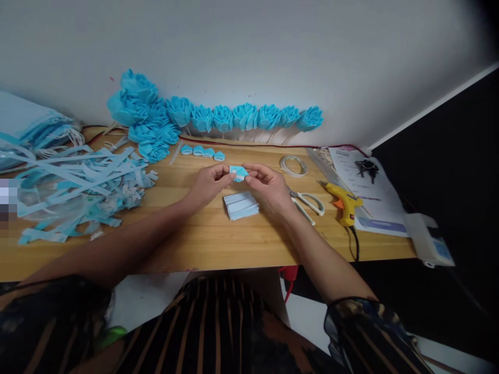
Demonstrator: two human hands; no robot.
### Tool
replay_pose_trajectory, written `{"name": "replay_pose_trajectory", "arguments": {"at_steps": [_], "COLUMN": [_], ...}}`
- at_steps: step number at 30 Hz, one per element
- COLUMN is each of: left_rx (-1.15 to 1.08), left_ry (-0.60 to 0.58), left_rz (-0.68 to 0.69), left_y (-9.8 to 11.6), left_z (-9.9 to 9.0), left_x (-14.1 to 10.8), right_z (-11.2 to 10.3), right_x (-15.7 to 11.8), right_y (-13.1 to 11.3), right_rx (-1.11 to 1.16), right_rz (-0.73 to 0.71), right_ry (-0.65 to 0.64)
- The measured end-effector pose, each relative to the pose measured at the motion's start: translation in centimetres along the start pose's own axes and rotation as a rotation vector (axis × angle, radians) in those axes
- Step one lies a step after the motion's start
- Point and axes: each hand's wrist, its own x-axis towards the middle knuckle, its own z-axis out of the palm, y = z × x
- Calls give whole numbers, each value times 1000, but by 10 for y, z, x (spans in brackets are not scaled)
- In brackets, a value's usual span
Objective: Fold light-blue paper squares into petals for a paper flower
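Note:
Between my two hands is a small folded blue-and-white fabric piece (237,173), its right end brought to a point. My left hand (210,182) pinches its left edge, thumb in front. The right-hand corner is pinched by my right hand (268,186). Just below them on the table lies a stack of pale blue cut rectangles (240,205). Several folded blue petals (203,151) sit in a row behind my left hand. Scissors with white handles (307,201) lie to the right, partly hidden by my right hand.
Blue fabric flowers (245,116) on sticks lean along the wall. Cut strips and scraps (89,182) pile up on the left beside a stack of masks (35,124). Rightward are a tape roll (293,166), a yellow glue gun (344,203), papers (362,182) and keys (367,168).

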Motion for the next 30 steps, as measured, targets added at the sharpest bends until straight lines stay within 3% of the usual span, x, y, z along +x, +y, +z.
{"name": "replay_pose_trajectory", "arguments": {"at_steps": [5, 11, 30], "left_rx": [65, 286, 313], "left_ry": [241, 125, 91], "left_rz": [135, 305, 202], "left_y": [6, 3, -1], "left_z": [2, 8, 10], "left_x": [-4, -10, -10], "right_z": [1, 7, 6], "right_x": [0, -6, -9], "right_y": [-1, -4, -2], "right_rx": [-154, -373, -692], "right_rz": [-129, -306, -622], "right_ry": [131, 153, 78]}}
